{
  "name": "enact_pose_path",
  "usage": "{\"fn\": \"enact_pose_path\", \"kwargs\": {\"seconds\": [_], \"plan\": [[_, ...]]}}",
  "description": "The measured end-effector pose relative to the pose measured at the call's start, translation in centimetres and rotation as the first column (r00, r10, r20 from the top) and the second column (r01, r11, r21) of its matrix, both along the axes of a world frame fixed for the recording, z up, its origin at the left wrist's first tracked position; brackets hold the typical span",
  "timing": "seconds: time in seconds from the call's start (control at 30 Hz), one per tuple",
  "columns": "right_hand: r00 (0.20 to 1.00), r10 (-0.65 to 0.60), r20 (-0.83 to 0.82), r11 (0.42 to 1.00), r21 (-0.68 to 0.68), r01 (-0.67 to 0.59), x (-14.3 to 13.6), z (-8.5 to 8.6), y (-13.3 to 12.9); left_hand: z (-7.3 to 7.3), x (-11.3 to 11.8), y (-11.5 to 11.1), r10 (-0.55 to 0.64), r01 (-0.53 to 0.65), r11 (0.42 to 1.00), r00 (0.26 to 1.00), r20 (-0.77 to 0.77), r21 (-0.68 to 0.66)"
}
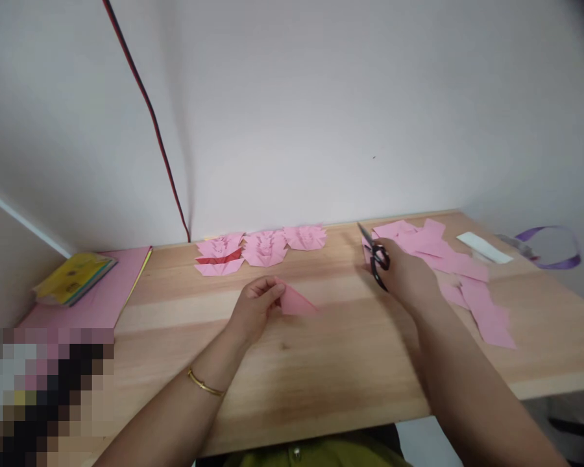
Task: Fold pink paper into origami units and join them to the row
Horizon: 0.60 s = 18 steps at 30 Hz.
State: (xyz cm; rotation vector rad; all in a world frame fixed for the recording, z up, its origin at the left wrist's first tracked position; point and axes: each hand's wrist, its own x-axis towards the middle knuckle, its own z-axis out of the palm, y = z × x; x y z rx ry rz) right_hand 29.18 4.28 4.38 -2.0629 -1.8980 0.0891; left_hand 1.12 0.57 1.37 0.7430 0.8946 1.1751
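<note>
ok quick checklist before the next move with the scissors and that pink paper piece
1. Left hand grips the folded pink paper by its left end: ok.
2. Right hand holds the scissors, blades pointing away toward the wall: ok.
3. Blades open or shut: cannot tell, too small and blurred.
4. Scissors and folded paper brought together: not ok, bare table lies between them.
5. Loose pink sheets clear of the right forearm: not ok, they lie right beside it.
6. Finished folded pieces out of the way near the wall: ok.
</note>
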Motion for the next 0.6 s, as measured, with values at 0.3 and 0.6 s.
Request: {"fn": "enact_pose_path", "kwargs": {"seconds": [0.3,0.6], "plan": [[0.993,-0.118,0.027,0.991,-0.054,0.12,4.3,-2.2,1.0,0.3,-0.5,0.5,0.065,-0.066,0.997,0.997,0.032,0.043],[0.827,0.259,-0.5,0.959,0.237,-0.157,-1.4,-0.9,0.6,0.1,-0.6,0.6,0.077,-0.077,0.996,0.997,-0.012,0.05]]}}
